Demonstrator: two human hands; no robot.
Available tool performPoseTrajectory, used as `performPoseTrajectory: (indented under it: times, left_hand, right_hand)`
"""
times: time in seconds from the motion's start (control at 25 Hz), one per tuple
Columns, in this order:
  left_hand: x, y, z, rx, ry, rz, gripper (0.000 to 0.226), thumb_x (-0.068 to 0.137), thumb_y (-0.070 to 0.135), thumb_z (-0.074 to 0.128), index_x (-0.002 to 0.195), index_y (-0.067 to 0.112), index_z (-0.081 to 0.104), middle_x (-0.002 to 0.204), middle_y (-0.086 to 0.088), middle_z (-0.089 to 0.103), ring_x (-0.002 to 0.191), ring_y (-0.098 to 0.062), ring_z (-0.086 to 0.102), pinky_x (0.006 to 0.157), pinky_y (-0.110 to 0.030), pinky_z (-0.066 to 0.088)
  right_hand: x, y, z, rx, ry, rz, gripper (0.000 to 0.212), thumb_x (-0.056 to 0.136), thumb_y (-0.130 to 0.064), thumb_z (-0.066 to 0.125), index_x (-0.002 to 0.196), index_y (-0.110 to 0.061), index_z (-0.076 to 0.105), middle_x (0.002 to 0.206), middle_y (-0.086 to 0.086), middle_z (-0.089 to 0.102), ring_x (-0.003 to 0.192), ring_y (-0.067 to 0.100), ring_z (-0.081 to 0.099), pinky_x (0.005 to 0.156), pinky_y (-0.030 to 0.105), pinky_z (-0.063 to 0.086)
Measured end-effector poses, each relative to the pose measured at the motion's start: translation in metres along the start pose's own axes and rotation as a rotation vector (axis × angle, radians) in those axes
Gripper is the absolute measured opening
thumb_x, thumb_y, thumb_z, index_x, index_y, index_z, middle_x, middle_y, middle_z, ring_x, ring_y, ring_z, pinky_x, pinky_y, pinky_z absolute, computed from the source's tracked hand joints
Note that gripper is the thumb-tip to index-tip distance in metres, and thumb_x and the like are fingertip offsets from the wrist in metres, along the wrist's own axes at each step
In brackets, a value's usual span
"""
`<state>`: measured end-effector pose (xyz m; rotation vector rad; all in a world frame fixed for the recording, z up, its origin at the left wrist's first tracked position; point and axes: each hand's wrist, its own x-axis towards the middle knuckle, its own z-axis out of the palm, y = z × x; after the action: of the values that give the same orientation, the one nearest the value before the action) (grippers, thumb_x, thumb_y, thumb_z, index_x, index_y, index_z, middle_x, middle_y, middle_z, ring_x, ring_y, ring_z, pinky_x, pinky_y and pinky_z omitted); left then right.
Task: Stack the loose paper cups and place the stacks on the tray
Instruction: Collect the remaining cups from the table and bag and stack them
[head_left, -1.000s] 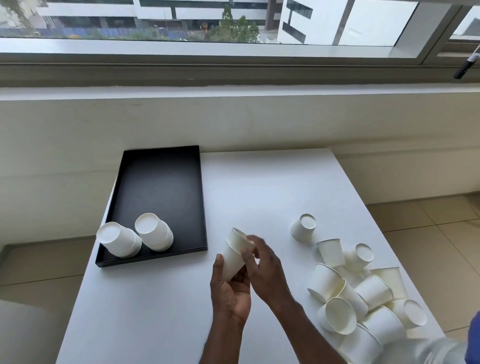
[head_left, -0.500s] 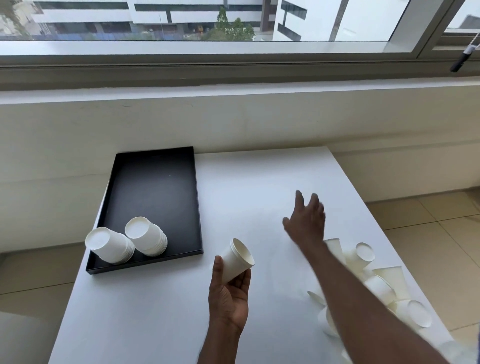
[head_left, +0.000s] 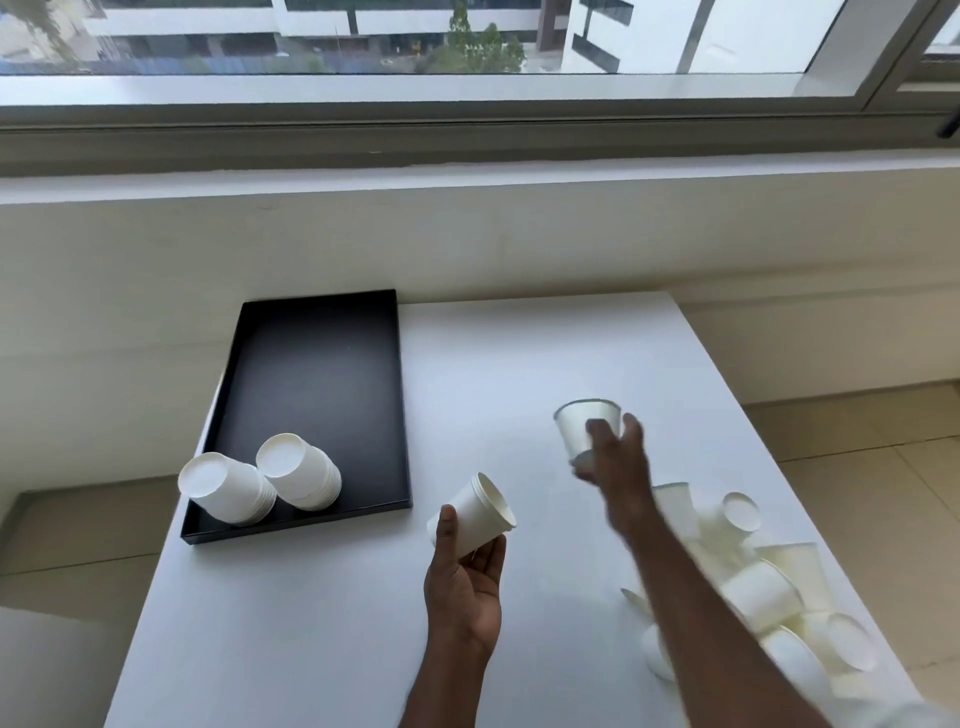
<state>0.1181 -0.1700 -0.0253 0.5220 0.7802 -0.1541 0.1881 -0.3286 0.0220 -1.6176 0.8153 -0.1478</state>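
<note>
A black tray (head_left: 311, 374) is sitting at the left of the frame, holding two stacks of white paper cups on their sides at its near end: the left stack (head_left: 228, 488) is leaning over the tray's lower left corner, and the right stack (head_left: 301, 473) is lying just beside it. The tray is resting on a white table (head_left: 519, 364) running up to a white ledge (head_left: 467, 239) under a wide window (head_left: 467, 41), with tiled floor (head_left: 883, 441) showing at the right. At lower centre the left hand (head_left: 462, 582) is gripping a short stack (head_left: 478, 512), thumb on its left side and fingers curled beneath, mouth tilting to the upper right. Right of centre the right hand (head_left: 615, 467) is clasping a single cup (head_left: 587, 431) mouth up, fingers wrapping its right side, blurred. Loose cups (head_left: 769, 597) are lying jumbled at the lower right.
</note>
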Motion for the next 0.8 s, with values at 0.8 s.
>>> performPoseTrajectory:
  times: [0.8]
  left_hand:
    - [-0.024,-0.003,-0.015,0.036,-0.084,-0.023,0.027,0.091,0.034,0.060,0.109,0.014,0.061,0.108,-0.009,0.067,0.095,-0.022,0.068,0.094,-0.040,0.050]
  right_hand:
    - [-0.033,0.074,-0.075,-1.095,0.201,-0.134,0.026,0.086,-0.010,0.052,0.112,-0.009,0.049,0.113,0.015,0.052,0.091,0.038,0.065,0.070,0.038,0.051]
